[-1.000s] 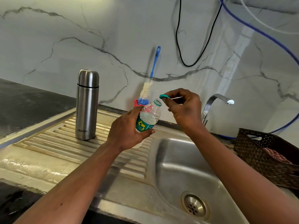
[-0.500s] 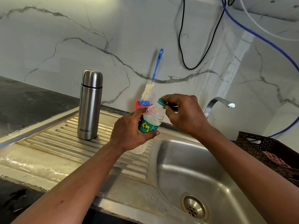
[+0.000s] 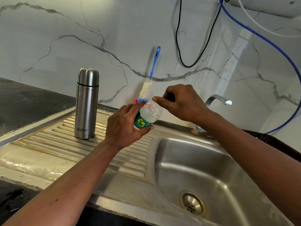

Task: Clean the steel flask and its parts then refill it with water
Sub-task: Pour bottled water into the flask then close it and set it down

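Note:
A closed steel flask (image 3: 87,103) marked MILTON stands upright on the ribbed drainboard (image 3: 57,144), left of my hands. My left hand (image 3: 125,126) grips a small clear plastic bottle (image 3: 149,114) with a green label, tilted to the right above the drainboard's right end. My right hand (image 3: 180,103) is curled over the bottle's neck, thumb and fingers pinched at the top. The cap is hidden under those fingers.
A bottle brush (image 3: 154,62) with a blue handle leans on the marble wall behind the bottle. The steel sink basin (image 3: 203,168) with its drain (image 3: 193,203) lies to the right, below the faucet (image 3: 215,97). A dark basket (image 3: 273,142) stands at the far right.
My right hand, which held the green cap just off the bottle's mouth, has come down onto the neck and now covers it. The flask has not moved.

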